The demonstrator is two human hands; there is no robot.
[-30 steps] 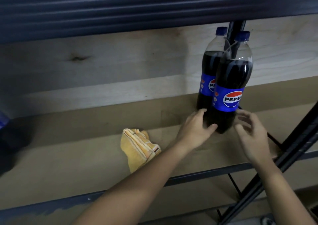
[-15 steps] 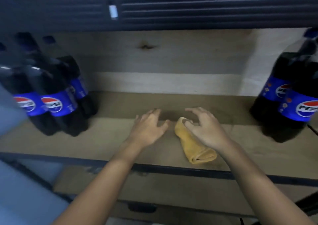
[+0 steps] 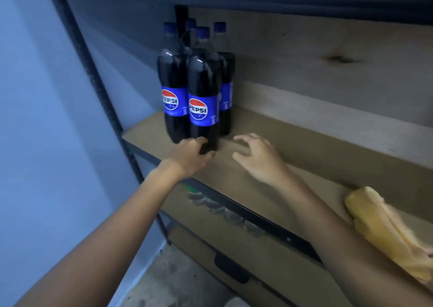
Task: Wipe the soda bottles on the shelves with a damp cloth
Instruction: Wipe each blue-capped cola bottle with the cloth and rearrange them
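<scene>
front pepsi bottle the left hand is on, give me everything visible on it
The front Pepsi bottle is clear plastic, filled almost to the shoulder with dark cola, with a blue cap and a blue wrap label bearing the red, white and blue logo. It stands upright near the shelf front edge, foremost in a tight cluster of like bottles. The left hand grips its base, thumb on one side and fingers on the other. The right hand hovers beside it, apart.

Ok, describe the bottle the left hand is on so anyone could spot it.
Look to the left end of the wooden shelf, where the Pepsi bottles cluster. It is the front Pepsi bottle, nearest the shelf edge, its logo facing out. Alone among them, it has the left hand gripping its base.
</scene>
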